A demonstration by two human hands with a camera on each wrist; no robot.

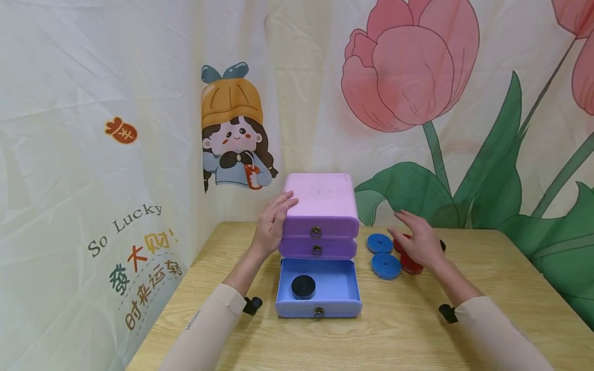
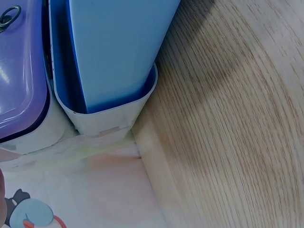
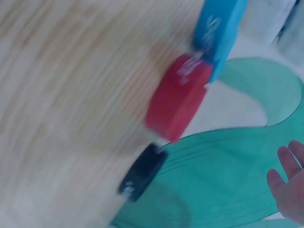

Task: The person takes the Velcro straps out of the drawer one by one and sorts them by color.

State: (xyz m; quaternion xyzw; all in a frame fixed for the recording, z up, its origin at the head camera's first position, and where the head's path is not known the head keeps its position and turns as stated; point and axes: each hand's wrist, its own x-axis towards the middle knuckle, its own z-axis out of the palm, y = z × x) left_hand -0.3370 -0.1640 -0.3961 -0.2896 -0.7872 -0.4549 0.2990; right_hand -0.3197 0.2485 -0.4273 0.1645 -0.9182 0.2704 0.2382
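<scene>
A small drawer cabinet [image 1: 320,193] with a pink top and purple drawer fronts stands on the table. Its blue bottom drawer [image 1: 297,309] is pulled out, with a black roll [image 1: 303,287] lying flat inside, left of the middle. My left hand [image 1: 270,224] rests against the cabinet's upper left side, fingertips on the top edge. To the right, my right hand [image 1: 421,242] hovers over the red rolls [image 1: 411,266], fingers spread and holding nothing; it partly hides them. Two blue rolls [image 1: 386,266] lie between that hand and the cabinet. Another black roll [image 3: 142,172] appears beside a red one in the right wrist view.
The wood-grain table [image 1: 399,330] meets a printed cloth backdrop [image 1: 315,103] behind the cabinet. More cloth hangs along the left side. The pulled-out drawer juts toward me between my forearms. A small black device is strapped at each wrist.
</scene>
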